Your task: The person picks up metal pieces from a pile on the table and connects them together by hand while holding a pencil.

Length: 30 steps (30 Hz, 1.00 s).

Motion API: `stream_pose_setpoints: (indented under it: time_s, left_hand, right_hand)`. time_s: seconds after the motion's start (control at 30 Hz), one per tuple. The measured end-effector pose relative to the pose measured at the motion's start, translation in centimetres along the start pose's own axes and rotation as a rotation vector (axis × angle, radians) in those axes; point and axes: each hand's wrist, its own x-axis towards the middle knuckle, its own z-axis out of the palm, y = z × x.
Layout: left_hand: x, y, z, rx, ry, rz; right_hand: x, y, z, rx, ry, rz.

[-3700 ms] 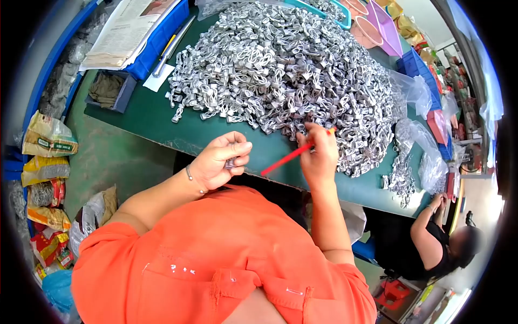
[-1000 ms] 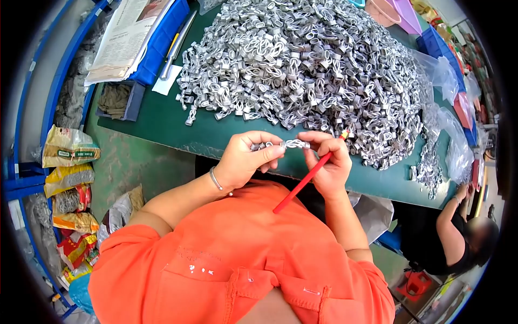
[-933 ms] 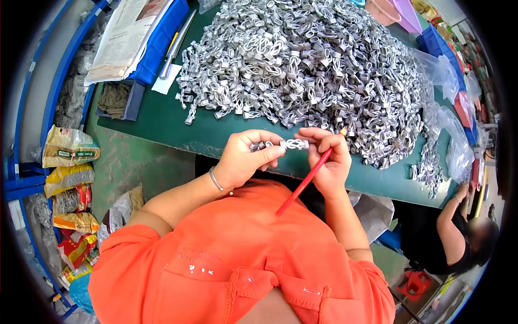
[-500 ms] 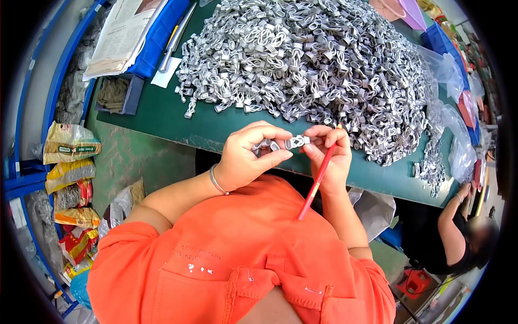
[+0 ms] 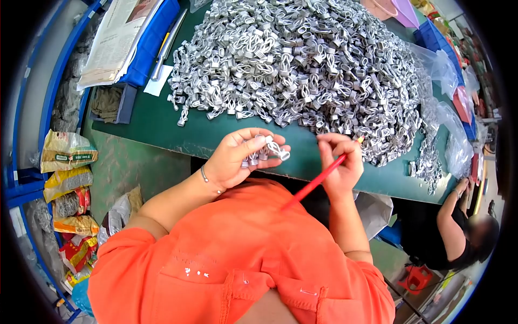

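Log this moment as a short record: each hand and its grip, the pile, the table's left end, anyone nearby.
left hand: holds a few small metal pieces
right hand: grips a red pencil, apart from the left
pile: loose metal pieces heaped on the green table
left end: newspapers on a blue bin; gray box holding cloth
nearby: one co-worker, far right
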Motion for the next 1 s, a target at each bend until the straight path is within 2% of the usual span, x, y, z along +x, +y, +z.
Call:
stream_pose_setpoints:
  time_s: [0.07,0.13,0.2,0.27,0.3,0.33,0.43,0.53,0.6,0.63,0.67,0.73,0.87,0.93,1.0]
  left_hand:
    - [0.2,-0.1,-0.8,-0.217,0.004,-0.099]
    - [0.3,-0.2,-0.8,-0.241,0.031,-0.125]
    - [0.5,-0.8,-1.3,-0.398,-0.059,-0.115]
    - [0.6,-0.8,-1.2,-0.354,-0.004,-0.128]
    - [0.6,-0.7,-1.1,-0.217,0.043,-0.131]
    - [0.5,-0.6,-1.1,-0.08,0.091,-0.134]
    - [0.4,-0.7,-0.7,0.042,0.141,-0.11]
    - [0.5,-1.0,-0.3,0.178,0.191,-0.081]
    - [0.6,-1.1,-0.3,0.254,0.193,-0.086]
    - [0.7,-1.1,0.1,0.297,0.165,-0.07]
    - [0.7,-1.0,0.5,0.339,0.139,-0.056]
    - [0.7,-1.0,0.8,0.358,0.128,-0.046]
    - [0.6,-0.9,1.2,0.431,0.093,0.038]
    - [0.4,-0.7,1.2,0.482,0.088,0.094]
    - [0.2,-0.5,1.4,0.513,0.092,0.097]
  right_hand:
    - [0.5,0.9,-0.5,-0.061,0.055,0.153]
    - [2.0,0.7,-0.8,-0.457,-0.084,-0.062]
    - [2.5,1.3,-0.5,-0.678,-0.214,-0.209]
    - [2.4,0.9,0.2,-0.827,-0.243,-0.22]
    - [2.4,0.7,0.3,-0.873,-0.234,-0.223]
    - [2.4,0.6,0.3,-0.87,-0.234,-0.226]
    - [2.5,0.3,0.0,-0.901,-0.24,-0.202]
    - [2.4,-0.1,-0.4,-0.827,-0.27,-0.183]
    - [1.7,-0.2,-0.1,-0.224,-0.16,0.081]
    - [1.3,0.1,0.1,-0.004,-0.13,0.103]
    - [0.8,-0.2,0.3,0.226,-0.121,0.234]
    - [0.1,-0.5,0.8,0.496,-0.104,0.358]
    - [-0.9,-0.4,0.8,0.635,-0.129,0.413]
    - [-1.1,-0.3,0.7,0.605,-0.135,0.384]
    - [-1.2,-0.6,0.5,0.67,-0.147,0.493]
